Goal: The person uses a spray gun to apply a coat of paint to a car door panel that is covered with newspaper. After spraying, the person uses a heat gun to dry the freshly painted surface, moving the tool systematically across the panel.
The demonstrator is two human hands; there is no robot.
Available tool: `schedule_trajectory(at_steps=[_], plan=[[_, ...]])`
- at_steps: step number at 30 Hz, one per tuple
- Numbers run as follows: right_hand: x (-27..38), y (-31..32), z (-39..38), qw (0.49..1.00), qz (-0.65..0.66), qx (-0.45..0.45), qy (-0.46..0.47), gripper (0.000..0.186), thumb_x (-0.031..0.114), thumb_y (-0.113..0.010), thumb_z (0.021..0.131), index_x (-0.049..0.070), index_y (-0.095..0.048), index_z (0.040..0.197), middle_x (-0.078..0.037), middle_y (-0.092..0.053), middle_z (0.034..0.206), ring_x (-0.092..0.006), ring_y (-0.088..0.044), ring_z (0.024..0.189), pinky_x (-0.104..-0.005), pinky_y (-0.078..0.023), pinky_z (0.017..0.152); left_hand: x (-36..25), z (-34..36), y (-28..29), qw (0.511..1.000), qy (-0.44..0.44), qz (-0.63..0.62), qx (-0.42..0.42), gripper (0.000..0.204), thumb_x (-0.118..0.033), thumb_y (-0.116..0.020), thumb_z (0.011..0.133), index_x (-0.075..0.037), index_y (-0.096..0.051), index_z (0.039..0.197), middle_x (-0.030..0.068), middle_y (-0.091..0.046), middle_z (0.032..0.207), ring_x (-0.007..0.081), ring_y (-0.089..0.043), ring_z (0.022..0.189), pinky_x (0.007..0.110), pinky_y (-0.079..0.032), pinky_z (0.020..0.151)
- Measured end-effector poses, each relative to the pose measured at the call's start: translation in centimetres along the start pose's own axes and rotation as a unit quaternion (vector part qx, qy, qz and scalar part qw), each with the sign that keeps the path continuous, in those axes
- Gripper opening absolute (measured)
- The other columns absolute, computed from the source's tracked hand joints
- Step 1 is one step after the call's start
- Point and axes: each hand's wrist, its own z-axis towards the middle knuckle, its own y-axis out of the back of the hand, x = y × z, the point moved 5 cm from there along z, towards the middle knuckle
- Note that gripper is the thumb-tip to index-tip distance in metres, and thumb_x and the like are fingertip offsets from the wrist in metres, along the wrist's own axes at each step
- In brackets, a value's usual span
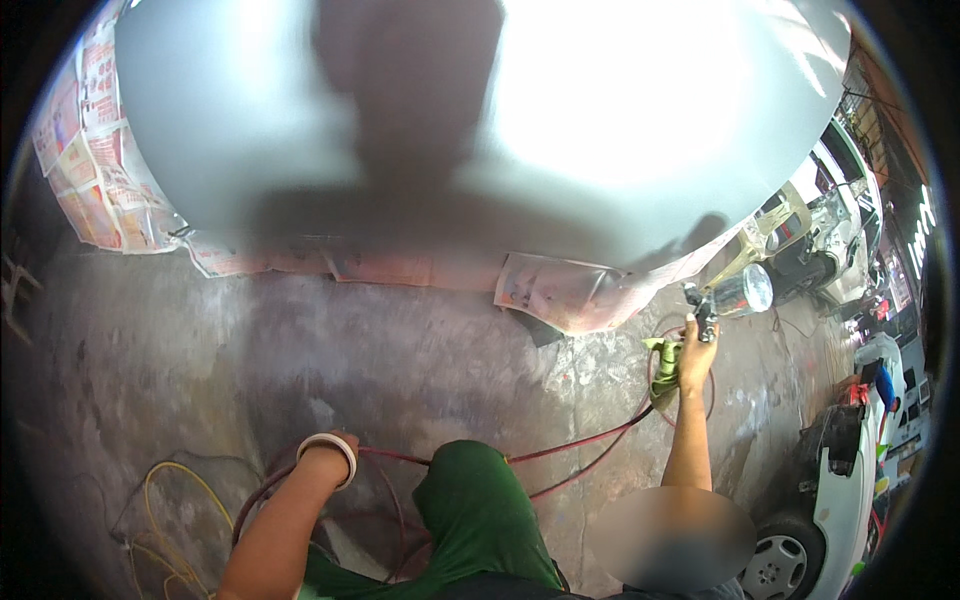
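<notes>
My right hand [694,362] is closed around the handle of a spray gun [704,308] with a clear cup [745,292]. A green cloth [664,368] hangs at the same hand, beside the palm. Beyond both hands lies a large, smooth grey car panel [240,150], bright with glare and dark with my shadow; the spray gun is off its lower right edge. My left hand [345,440] is low at the left, closed on a dark red air hose [390,455]; its fingers are mostly hidden. A pale ring [340,450] circles that wrist.
Newspaper sheets [565,290] skirt the panel's edge. The red hose runs across the concrete floor [400,350] past my green-clad knee [470,490]. A yellow hose [165,520] coils at lower left. Right of me stand a white car [845,490] and a partly stripped vehicle [835,235].
</notes>
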Motion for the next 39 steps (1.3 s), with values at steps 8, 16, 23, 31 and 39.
schedule_trajectory(at_steps=[8,16,23,31,39], plan=[[-4.0,-0.7,-0.8,0.986,-0.166,-0.030,0.019,0.045,0.029,-0.067,0.095,-0.001,-0.055,0.127,-0.024,-0.071,0.098,-0.0376,-0.070,0.090,-0.0445,-0.051,0.080,1.5,-0.8,-1.4,0.999,0.012,-0.016,-0.032,0.041,-0.007,-0.062,0.092,-0.006,-0.062,0.132,0.0194,-0.063,0.133,0.0355,-0.064,0.120,0.047,-0.055,0.098],[3.1,-11.8,-8.8,0.990,0.026,0.126,0.051,0.025,0.020,-0.069,0.096,0.002,-0.058,0.110,-0.007,-0.065,0.084,-0.0155,-0.060,0.074,-0.0335,-0.048,0.068,3.9,-3.5,-2.8,0.999,0.048,-0.021,-0.002,0.036,-0.007,-0.069,0.087,-0.004,-0.070,0.123,0.0186,-0.066,0.129,0.0334,-0.067,0.115,0.043,-0.057,0.094],[13.0,-23.2,-18.2,0.965,0.086,0.237,0.072,0.025,0.019,-0.068,0.097,0.001,-0.058,0.111,-0.007,-0.063,0.084,-0.0133,-0.057,0.076,-0.0299,-0.048,0.070,7.7,-5.9,-5.3,0.998,0.026,-0.034,0.035,0.033,-0.010,-0.070,0.086,-0.006,-0.073,0.119,0.0162,-0.070,0.123,0.0304,-0.070,0.110,0.044,-0.059,0.084],[25.5,-37.4,-31.0,0.910,0.138,0.355,0.162,0.031,0.026,-0.070,0.095,0.002,-0.055,0.110,-0.012,-0.062,0.080,-0.0188,-0.056,0.073,-0.0352,-0.049,0.070,11.5,-10.2,-6.8,0.993,0.011,-0.120,-0.010,0.031,-0.016,-0.071,0.086,-0.017,-0.076,0.116,0.0093,-0.071,0.122,0.0247,-0.070,0.108,0.039,-0.057,0.083],[37.3,-50.7,-44.3,0.878,0.102,0.411,0.225,0.037,0.035,-0.065,0.096,0.006,-0.054,0.117,-0.030,-0.068,0.097,-0.0517,-0.064,0.096,-0.0479,-0.051,0.078,14.8,-12.6,-8.4,0.977,0.008,-0.215,-0.003,0.033,-0.017,-0.071,0.089,-0.010,-0.073,0.121,0.0117,-0.071,0.123,0.0269,-0.070,0.109,0.041,-0.058,0.084]])
